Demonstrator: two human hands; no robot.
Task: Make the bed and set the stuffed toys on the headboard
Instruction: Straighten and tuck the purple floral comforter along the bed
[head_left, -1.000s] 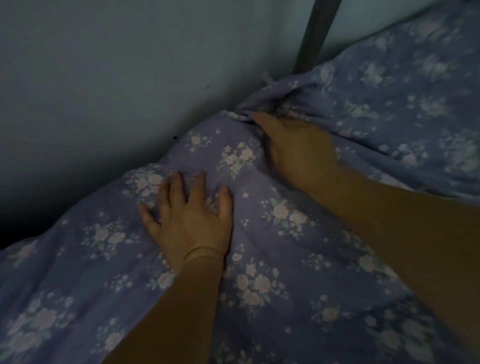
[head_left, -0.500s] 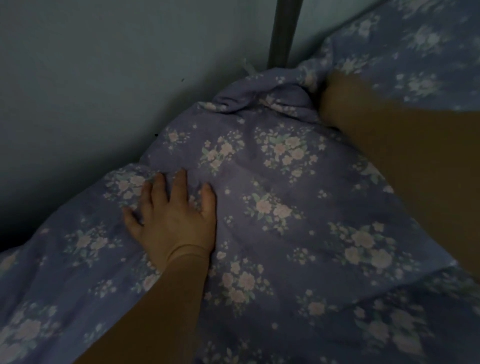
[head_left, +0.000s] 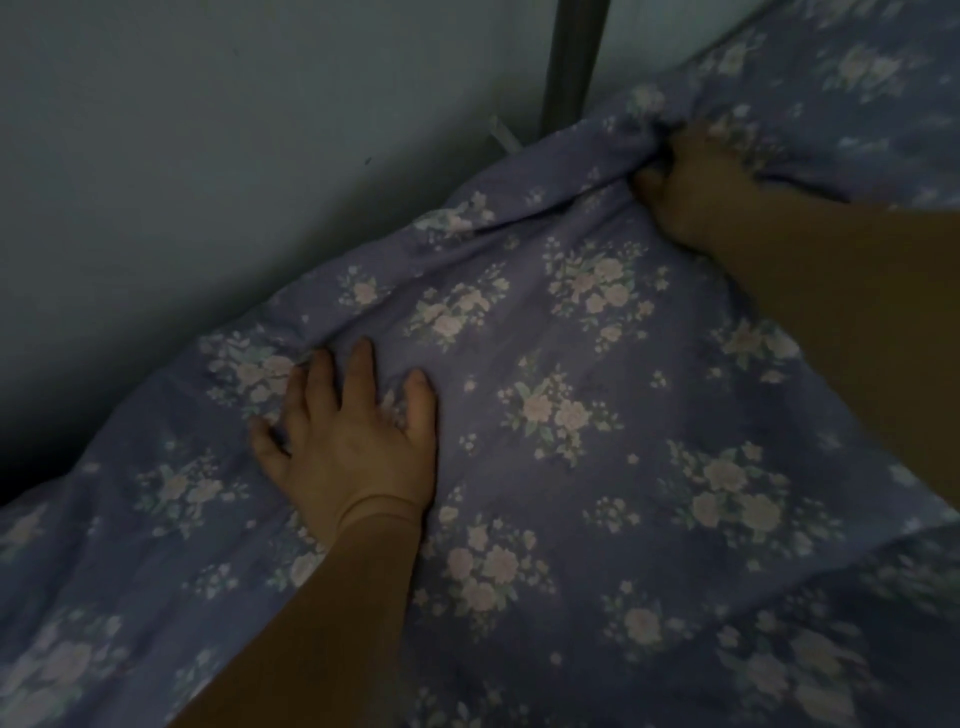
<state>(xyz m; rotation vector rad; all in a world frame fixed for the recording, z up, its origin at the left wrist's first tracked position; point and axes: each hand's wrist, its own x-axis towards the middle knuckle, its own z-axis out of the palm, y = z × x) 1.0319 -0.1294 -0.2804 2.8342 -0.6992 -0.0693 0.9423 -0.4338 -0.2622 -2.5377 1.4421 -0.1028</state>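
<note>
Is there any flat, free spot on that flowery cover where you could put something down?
The smoothest free patch of the blue floral quilt lies between the left hand, pressed flat on it, and the right forearm. It is bunched and crowded at the far corner, where the right hand grips folds beside the grey metal bedpost. Along the pale wall the edge is rumpled.

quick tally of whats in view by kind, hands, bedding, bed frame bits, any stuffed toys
hands: 2 (left hand flat on the floral quilt, right hand gripping a bunched fold of it)
floral quilt: 1
grey bed post: 1
stuffed toys: 0 in view
total: 4
</note>
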